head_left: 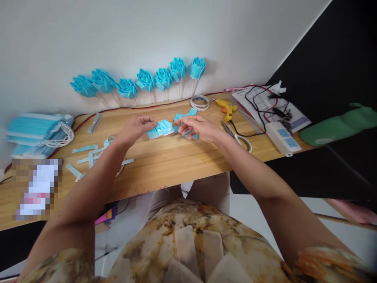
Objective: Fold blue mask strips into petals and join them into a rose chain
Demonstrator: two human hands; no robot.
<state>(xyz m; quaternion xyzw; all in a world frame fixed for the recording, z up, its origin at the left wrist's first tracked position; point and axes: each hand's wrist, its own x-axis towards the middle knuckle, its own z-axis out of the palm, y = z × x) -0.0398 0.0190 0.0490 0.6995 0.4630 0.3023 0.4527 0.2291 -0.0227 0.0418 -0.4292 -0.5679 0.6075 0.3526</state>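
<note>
My left hand and my right hand both pinch a folded piece of blue mask fabric, held between them just above the wooden table. The left fingers grip its left end, the right fingers its right end. More blue pieces lie on the table just behind my right hand.
Several blue fabric roses on sticks lean against the wall. A stack of blue face masks sits at the left, cut strips beside it. Tape roll, yellow glue gun, scissors and power strip lie at the right.
</note>
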